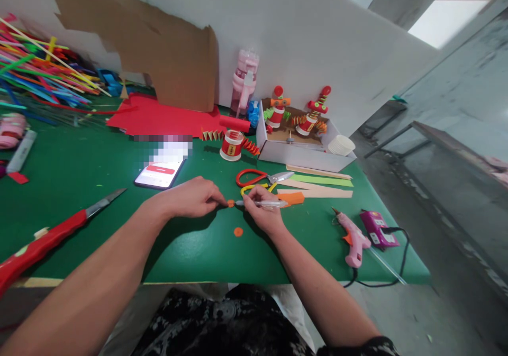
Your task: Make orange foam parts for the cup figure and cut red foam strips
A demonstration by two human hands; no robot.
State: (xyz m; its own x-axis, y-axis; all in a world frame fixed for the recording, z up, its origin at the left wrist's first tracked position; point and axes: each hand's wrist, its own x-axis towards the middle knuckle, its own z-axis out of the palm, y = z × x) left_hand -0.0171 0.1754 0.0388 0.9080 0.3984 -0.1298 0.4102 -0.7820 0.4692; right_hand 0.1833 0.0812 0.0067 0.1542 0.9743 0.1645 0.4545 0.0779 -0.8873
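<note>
My left hand (190, 197) is closed in a pinch on a small orange paper disc (230, 203), held just above the green table (79, 176). My right hand (264, 210) grips a clear-barrelled pen (264, 203), its tip touching the disc. A second orange disc (238, 231) lies on the table just below the hands. Red-handled scissors (260, 177) and a yellow-handled pair (257, 187) lie right behind my right hand. An orange paper scrap (291, 198) sits by the pen's far end.
A phone (160, 173) lies behind my left hand. A red-handled knife (51, 237) lies at left. A pink glue gun (353, 239) and purple box (377, 229) sit at right. A white box (301, 152) holds red cup figures; another cup figure (232, 145) stands beside it. Wooden strips (317, 181), red paper (159, 118), straws (39, 75).
</note>
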